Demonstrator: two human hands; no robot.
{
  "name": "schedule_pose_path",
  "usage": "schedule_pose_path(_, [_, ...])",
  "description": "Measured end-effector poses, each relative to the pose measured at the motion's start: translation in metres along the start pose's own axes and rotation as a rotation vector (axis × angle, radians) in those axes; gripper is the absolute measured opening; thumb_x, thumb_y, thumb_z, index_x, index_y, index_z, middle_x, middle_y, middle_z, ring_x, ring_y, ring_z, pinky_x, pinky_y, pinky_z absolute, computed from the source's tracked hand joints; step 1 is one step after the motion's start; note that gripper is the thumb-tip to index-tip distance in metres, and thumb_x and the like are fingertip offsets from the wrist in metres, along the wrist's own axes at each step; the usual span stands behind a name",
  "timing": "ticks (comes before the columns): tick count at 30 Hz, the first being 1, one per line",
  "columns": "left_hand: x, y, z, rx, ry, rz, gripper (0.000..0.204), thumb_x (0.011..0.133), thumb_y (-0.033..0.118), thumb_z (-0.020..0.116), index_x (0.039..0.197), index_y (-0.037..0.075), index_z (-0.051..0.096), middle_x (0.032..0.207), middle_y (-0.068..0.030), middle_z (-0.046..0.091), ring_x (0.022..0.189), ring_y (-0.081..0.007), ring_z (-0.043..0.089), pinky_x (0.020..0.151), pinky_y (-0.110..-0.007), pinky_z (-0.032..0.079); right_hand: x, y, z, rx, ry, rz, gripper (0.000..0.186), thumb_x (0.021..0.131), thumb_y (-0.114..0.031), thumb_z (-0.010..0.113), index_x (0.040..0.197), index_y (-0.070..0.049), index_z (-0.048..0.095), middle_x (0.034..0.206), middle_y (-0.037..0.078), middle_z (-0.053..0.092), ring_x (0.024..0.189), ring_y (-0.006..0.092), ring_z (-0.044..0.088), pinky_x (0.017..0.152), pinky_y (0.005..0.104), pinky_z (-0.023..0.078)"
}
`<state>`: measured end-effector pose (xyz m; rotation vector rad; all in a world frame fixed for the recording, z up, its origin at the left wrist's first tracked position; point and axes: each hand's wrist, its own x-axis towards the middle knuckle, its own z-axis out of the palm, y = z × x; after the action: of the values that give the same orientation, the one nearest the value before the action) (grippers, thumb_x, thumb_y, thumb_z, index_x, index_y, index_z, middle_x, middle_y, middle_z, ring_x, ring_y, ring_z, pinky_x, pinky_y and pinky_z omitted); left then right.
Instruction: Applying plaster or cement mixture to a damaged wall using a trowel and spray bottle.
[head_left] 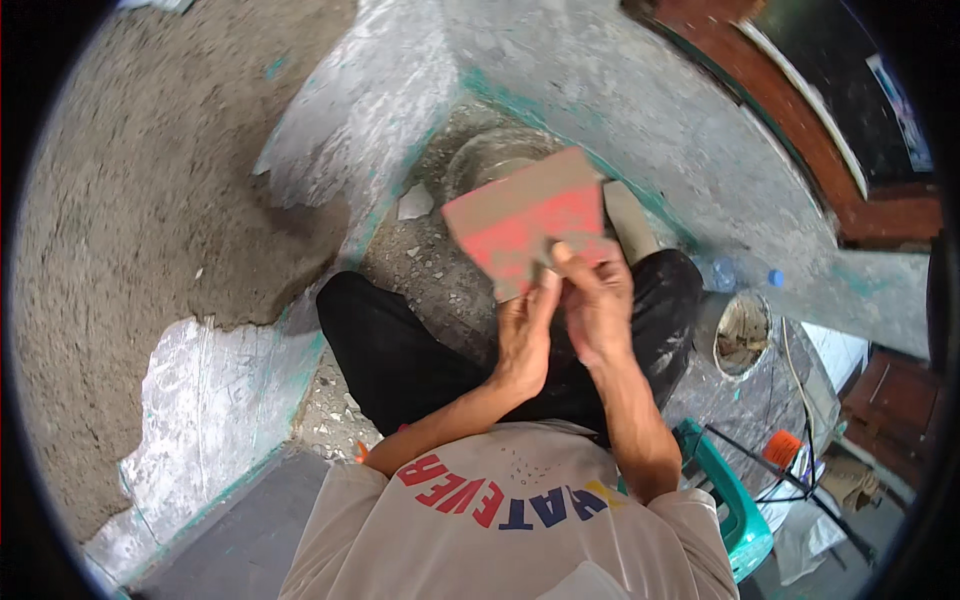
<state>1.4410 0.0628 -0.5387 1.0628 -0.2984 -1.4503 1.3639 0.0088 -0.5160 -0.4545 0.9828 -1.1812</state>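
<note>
A broad red scraper [545,225], wide at its far edge and tapering toward me, is held up between my knees. Grey-brown plaster coats the far edge, and smears dull the red face. My left hand [526,335] grips the near, narrow end from below, its thumb pointing up along it. On the other side my right hand [597,300] is closed at the near right corner, with the thumb pressed on the face. Both hands touch the scraper, and some fingers are hidden behind it. Partly covered by the scraper, a round dusty container [485,155] stands in the corner.
Walls meet ahead; the left wall [190,220] is partly stripped to rough mortar. A pale chip [415,202] and rubble lie on the floor. To my right are a bucket [742,337], a clear bottle [718,273], a blue cap [776,278] and a teal plastic seat [742,520].
</note>
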Motion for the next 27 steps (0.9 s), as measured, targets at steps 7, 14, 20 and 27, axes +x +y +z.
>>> schedule_pose_path(7, [0.037, 0.075, -0.108, 0.128, 0.257, 0.399, 0.027, 0.108, 0.026, 0.058, 0.116, 0.001, 0.067, 0.109, -0.008, 0.071, 0.1, -0.0165, 0.069, 0.097, -0.033, 0.052, 0.037, -0.005, -0.031, -1.084, -0.044, -0.316, 0.04, 0.096, -0.037, 0.075, 0.108, -0.001, 0.061, 0.096, 0.015, 0.069, 0.089, 0.0276, 0.067, 0.08, 0.0409, 0.052])
schedule_pose_path(14, [0.068, 0.075, -0.159, 0.492, 0.153, 0.272, 0.029, 0.106, 0.027, 0.062, 0.106, -0.002, 0.067, 0.097, -0.0051, 0.07, 0.095, -0.0121, 0.066, 0.094, -0.029, 0.05, 0.017, -0.094, -0.073, -1.532, -0.104, -0.591, 0.032, 0.096, -0.029, 0.072, 0.11, -0.001, 0.068, 0.103, 0.02, 0.07, 0.1, 0.0408, 0.067, 0.086, 0.048, 0.053])
schedule_pose_path(20, [0.097, 0.052, -0.175, 0.472, 0.056, 0.187, 0.03, 0.101, 0.028, 0.071, 0.09, 0.001, 0.063, 0.085, -0.0083, 0.065, 0.088, -0.0163, 0.066, 0.105, -0.041, 0.052, -0.145, -0.111, -0.19, -1.653, 0.212, 0.175, 0.037, 0.097, -0.031, 0.069, 0.119, -0.002, 0.069, 0.112, 0.021, 0.073, 0.106, 0.036, 0.07, 0.09, 0.0432, 0.054])
schedule_pose_path(27, [0.114, 0.034, -0.164, 0.558, -0.114, 0.097, 0.041, 0.104, 0.028, 0.066, 0.071, 0.008, 0.052, 0.068, -0.003, 0.056, 0.072, -0.013, 0.061, 0.11, -0.044, 0.05, -0.326, -0.01, -0.224, -1.506, 0.555, 0.782, 0.049, 0.092, -0.042, 0.072, 0.125, -0.006, 0.069, 0.118, 0.021, 0.071, 0.112, 0.038, 0.068, 0.094, 0.0457, 0.054])
